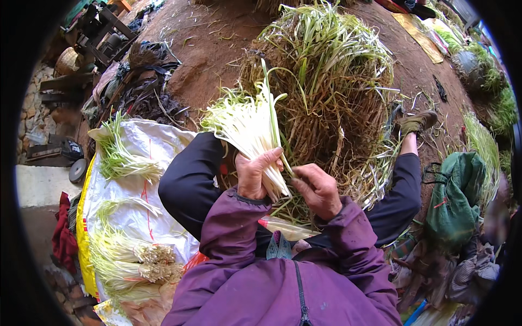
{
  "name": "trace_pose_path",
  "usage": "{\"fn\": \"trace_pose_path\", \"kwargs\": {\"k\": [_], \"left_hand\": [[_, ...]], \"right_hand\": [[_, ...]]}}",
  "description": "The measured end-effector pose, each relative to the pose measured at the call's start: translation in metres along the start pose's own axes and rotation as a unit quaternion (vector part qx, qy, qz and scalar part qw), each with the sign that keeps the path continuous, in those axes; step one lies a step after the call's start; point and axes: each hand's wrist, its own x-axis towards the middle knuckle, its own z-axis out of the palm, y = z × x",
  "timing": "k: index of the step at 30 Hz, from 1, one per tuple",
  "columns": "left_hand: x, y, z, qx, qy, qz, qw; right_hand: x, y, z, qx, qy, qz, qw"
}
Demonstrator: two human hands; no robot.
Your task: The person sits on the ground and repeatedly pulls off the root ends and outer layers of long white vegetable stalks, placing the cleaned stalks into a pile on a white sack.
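Note:
My left hand (256, 170) is closed around a thick bunch of pale stalks with light green leaves (248, 126), tilted up and away from me. At the bunch's right side my right hand (320, 188) pinches the lower end of a single green stalk (285, 159) between thumb and fingers. Beyond both hands, between my legs, stands a big heap of stalks (326, 81), green and dry at the top, with brown roots and stems lower down. On the white woven sheet (167, 142) at my left lie a loose bunch (118, 159) and several tied bundles with roots (134, 261).
The white sheet has a yellow edge (83, 228). A green sack (456, 195) stands at the right, with more grassy greens (481, 150) behind it. Dark rags (147, 89) lie at the upper left. A round whetstone-like disc (77, 170) and a red cloth (64, 236) lie at the far left.

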Motion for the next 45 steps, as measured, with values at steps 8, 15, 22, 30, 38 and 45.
{"fn": "trace_pose_path", "kwargs": {"k": [8,15,22,30,38,45], "left_hand": [[0.000,0.003,-0.008,-0.070,0.005,0.019,0.997],[0.008,0.024,-0.034,-0.159,0.017,0.096,0.982],[-0.002,0.027,-0.017,-0.026,0.031,0.068,0.997],[-0.013,-0.021,-0.017,0.081,-0.053,-0.018,0.995],[-0.019,-0.027,-0.021,0.104,-0.054,-0.061,0.991],[-0.022,-0.027,-0.023,0.126,-0.072,-0.117,0.983]], "right_hand": [[-0.034,0.019,-0.017,0.084,0.027,0.086,0.992],[-0.120,0.098,-0.143,-0.344,0.254,0.190,0.884],[-0.093,0.059,-0.183,-0.496,0.169,0.087,0.847],[0.010,0.013,0.003,-0.002,0.039,0.065,0.997],[-0.007,0.018,-0.015,0.357,0.274,0.210,0.868],[-0.035,0.026,-0.126,0.297,0.489,0.017,0.820]]}}
